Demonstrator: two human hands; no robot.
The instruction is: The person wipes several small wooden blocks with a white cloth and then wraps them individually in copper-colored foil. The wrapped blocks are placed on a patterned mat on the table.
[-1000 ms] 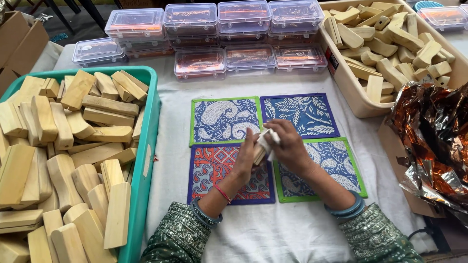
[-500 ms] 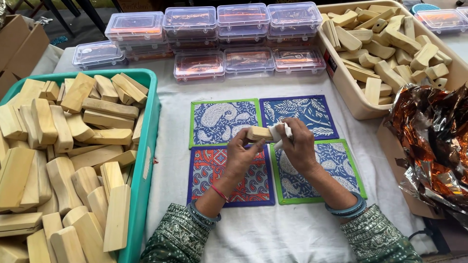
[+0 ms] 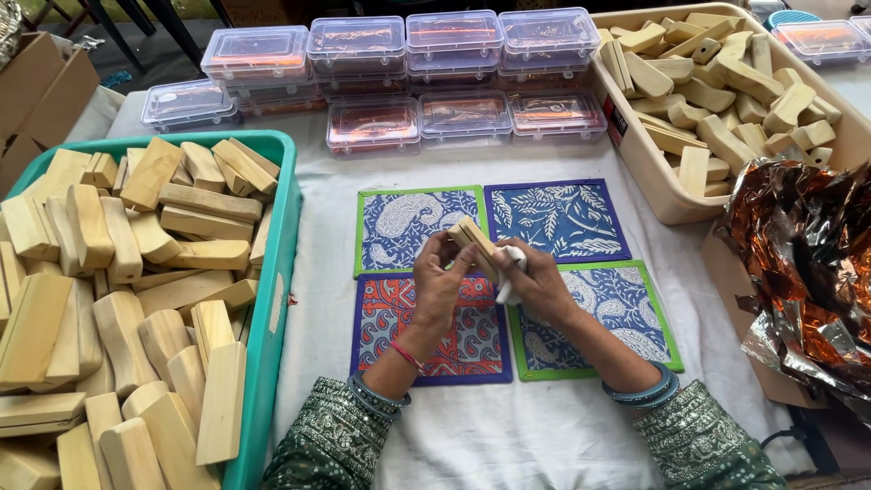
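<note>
My left hand [image 3: 442,281] grips a small pale wooden block [image 3: 473,238], tilted up over the middle of the table. My right hand [image 3: 541,283] holds a bunched white cloth [image 3: 508,272] pressed against the block's right side. Both hands hover above four patterned fabric mats: a blue paisley mat with green border [image 3: 399,227], a blue leaf mat [image 3: 558,218], a red and blue mat [image 3: 472,340] and a blue mat edged in green [image 3: 626,313]. Green patterned sleeves and bangles cover my wrists.
A teal tray [image 3: 272,299] on the left is piled with wooden blocks. A beige bin [image 3: 640,150] at the upper right holds more blocks. Clear plastic boxes [image 3: 413,68] line the back. Crumpled copper foil [image 3: 807,263] lies at the right, cardboard boxes at the far left.
The block has been turned and lifted slightly between my hands, from lying across to tilted on end. The cloth has shifted from the block's top right to its lower right side.
</note>
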